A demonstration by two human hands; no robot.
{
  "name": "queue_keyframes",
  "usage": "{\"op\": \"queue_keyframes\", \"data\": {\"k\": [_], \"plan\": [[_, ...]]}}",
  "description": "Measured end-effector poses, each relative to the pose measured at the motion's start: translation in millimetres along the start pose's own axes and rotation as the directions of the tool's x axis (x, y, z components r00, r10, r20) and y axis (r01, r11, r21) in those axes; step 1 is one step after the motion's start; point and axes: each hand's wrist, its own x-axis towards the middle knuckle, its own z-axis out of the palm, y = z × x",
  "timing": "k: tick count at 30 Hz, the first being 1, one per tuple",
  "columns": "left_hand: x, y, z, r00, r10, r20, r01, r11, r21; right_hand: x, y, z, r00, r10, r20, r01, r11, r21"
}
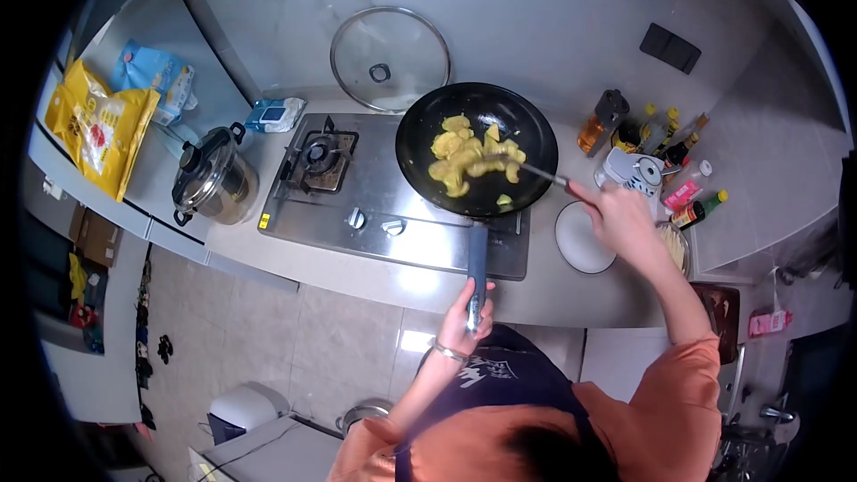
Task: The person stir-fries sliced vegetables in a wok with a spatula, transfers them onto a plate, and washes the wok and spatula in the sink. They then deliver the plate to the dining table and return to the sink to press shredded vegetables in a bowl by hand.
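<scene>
A black wok (420,156) stands over the right side of the gas stove (330,214), with yellow food pieces (457,153) in it. My left hand (467,312) is wrapped round the wok's handle (478,263), below the pan. My right hand (623,223) grips a utensil (544,174), to the right of the wok. The utensil's far end lies among the yellow pieces and is hard to make out. Just left of my right hand and below it is a white plate (585,239).
A glass lid (390,58) leans on the back wall. At the left are a steel pot (214,183), a yellow bag (101,129) and a blue pack (275,114). Bottles (603,123) and a white container (629,170) stand at the right. An unused burner (320,153) is left of the wok.
</scene>
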Motion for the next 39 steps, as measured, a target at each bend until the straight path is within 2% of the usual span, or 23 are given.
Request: {"op": "queue_keyframes", "data": {"k": [5,7,8,9,11,13,15,17,19,21,23,27,29,35,39], "plan": [[0.0,0.9,-0.8,1.000,-0.007,0.007,0.007,1.000,-0.006,39.7,4.0,65.6,0.983,0.060,-0.171,-0.044,0.995,0.094],[-0.9,0.3,-1.5,1.000,-0.006,0.006,0.006,1.000,-0.004,37.8,-8.6,71.0,0.992,-0.009,-0.122,0.027,0.989,0.144],[-0.1,-0.2,-2.4,1.000,-0.003,0.013,0.003,1.000,-0.006,27.0,-11.9,65.6,0.996,-0.069,-0.064,0.075,0.992,0.102],[0.8,-0.4,-2.8,1.000,0.002,0.021,-0.001,1.000,-0.011,17.9,-15.8,49.8,0.995,-0.073,-0.062,0.079,0.992,0.101],[0.7,0.2,-1.2,1.000,0.012,0.020,-0.012,1.000,-0.010,3.9,-19.3,16.7,0.996,-0.037,0.086,0.036,0.999,0.007],[0.2,-0.7,-1.4,1.000,0.016,0.013,-0.016,1.000,-0.006,11.2,-12.5,13.7,0.997,-0.018,0.077,0.018,1.000,-0.008],[0.6,-0.8,-2.6,1.000,0.016,0.026,-0.016,1.000,-0.003,24.2,-10.1,33.7,1.000,-0.005,-0.011,0.005,0.999,0.045],[-0.7,-0.2,-1.5,1.000,0.015,0.018,-0.015,1.000,-0.003,25.0,-6.5,50.7,0.997,-0.027,-0.068,0.033,0.996,0.084],[-0.1,1.5,1.3,1.000,0.017,0.017,-0.017,1.000,-0.009,16.1,-2.0,32.7,0.990,-0.118,-0.083,0.130,0.979,0.158],[-1.7,0.5,1.0,1.000,0.016,0.015,-0.015,0.999,-0.028,-1.7,-2.9,-17.8,0.988,-0.135,-0.081,0.145,0.981,0.132],[-1.8,1.2,1.2,1.000,0.017,0.014,-0.017,1.000,-0.022,-19.9,-11.2,-57.5,0.996,0.010,0.090,-0.011,1.000,0.004],[-0.8,-0.3,1.2,1.000,0.012,0.002,-0.012,1.000,-0.016,-16.9,-16.2,-41.9,0.996,-0.021,0.083,0.021,1.000,0.000],[0.3,0.7,0.8,1.000,0.011,-0.003,-0.011,1.000,-0.005,6.5,-6.5,-6.8,0.999,-0.032,-0.036,0.031,0.999,-0.020],[1.2,-0.4,-2.8,1.000,0.003,0.014,-0.003,1.000,-0.022,2.3,7.8,19.4,0.999,-0.007,-0.050,0.003,0.998,-0.067],[0.3,0.1,-2.3,1.000,0.009,0.017,-0.009,1.000,-0.023,-19.6,1.3,-30.8,0.999,-0.048,-0.002,0.048,0.999,0.000]]}}
